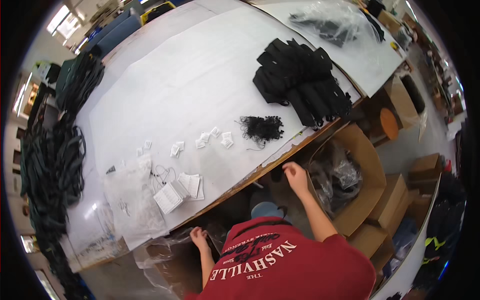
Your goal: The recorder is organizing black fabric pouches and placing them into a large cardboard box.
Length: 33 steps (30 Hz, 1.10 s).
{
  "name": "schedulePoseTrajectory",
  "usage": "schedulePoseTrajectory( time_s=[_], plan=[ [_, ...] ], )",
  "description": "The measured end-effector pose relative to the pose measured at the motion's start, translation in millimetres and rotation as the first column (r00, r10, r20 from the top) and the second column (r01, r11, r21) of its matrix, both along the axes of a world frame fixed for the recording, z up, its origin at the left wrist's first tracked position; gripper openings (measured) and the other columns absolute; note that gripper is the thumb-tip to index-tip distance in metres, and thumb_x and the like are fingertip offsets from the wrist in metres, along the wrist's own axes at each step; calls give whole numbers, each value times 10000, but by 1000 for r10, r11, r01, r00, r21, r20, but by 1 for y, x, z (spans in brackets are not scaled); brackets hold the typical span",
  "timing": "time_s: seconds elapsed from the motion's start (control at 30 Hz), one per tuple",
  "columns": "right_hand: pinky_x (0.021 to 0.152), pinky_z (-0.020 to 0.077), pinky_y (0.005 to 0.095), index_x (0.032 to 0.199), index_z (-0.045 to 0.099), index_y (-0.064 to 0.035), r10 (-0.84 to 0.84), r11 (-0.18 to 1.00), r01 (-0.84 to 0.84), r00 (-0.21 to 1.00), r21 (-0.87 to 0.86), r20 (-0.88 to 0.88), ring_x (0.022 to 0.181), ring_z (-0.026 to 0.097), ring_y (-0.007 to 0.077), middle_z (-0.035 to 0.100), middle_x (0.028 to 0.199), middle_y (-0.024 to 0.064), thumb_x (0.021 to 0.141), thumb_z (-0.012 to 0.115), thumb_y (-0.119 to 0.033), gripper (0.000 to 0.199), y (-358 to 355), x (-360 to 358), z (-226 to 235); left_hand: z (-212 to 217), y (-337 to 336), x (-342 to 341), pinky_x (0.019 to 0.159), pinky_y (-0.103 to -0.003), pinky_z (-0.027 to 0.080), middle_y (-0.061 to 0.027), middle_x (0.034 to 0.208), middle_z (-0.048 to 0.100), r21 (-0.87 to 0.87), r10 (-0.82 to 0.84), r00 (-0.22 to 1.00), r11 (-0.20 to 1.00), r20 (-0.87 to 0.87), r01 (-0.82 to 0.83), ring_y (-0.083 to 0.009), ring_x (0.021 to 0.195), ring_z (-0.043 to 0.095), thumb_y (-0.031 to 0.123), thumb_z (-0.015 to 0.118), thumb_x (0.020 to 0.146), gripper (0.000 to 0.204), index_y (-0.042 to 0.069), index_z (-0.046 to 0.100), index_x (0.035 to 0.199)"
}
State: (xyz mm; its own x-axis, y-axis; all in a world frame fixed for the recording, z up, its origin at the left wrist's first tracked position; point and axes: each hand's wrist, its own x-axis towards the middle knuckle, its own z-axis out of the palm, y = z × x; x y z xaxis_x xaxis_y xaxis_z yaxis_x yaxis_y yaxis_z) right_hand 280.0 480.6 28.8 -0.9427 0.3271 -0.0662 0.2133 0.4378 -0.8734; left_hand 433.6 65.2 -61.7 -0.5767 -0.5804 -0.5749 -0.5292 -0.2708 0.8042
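Note:
My left hand (198, 236) hangs in front of the table's front edge, beside clear plastic lining a cardboard box. Its fingers are loosely bent and slightly apart, with nothing visible in them. Farther right, my right hand (295, 176) is just off the wooden table edge, next to an open carton. Its fingers curve loosely, and I see no object in them. On the table near my left hand lie a stack of white printed cards (171, 197) and a clear plastic bag (135, 202). A tangle of black cords (262, 129) lies beyond my right hand.
Black fabric pieces (300, 80) are piled at the table's right. Several small white labels (204, 137) lie mid-table. Long dark straps (52, 165) hang along the left side. The open carton (367, 172) holds plastic-wrapped goods, with more boxes (387, 205) behind it.

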Motion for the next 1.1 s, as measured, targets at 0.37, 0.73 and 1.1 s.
schedulePoseTrajectory(
  time_s=[0.37,0.73,1.1],
  plan=[
    [809,421,420,1147,529,-79,-152,771,97,988,629,33,978,540,296,555,1050,121,700,632,-109,459,118,-177,5,138,153,-160,848,-252,424,-79,1039,611,199,-771,636,621,-15,758,-131,938,559,187,552,910,292,36,525,1159],
    [823,460,351,1133,546,-45,418,908,-412,894,71,-163,977,567,330,568,1088,164,756,658,-167,412,-1,-108,127,176,261,-296,847,-338,473,-86,1119,566,407,-541,749,630,-382,662,-195,1027,552,311,599,874,491,44,424,1246],
    [846,412,391,1266,447,-84,-90,681,34,995,732,38,1010,478,325,503,1091,138,734,670,-135,579,161,-191,32,152,223,-333,828,-376,514,-142,1170,566,489,-346,853,707,-391,511,-248,1002,592,503,480,899,593,18,427,1236]
  ],
)
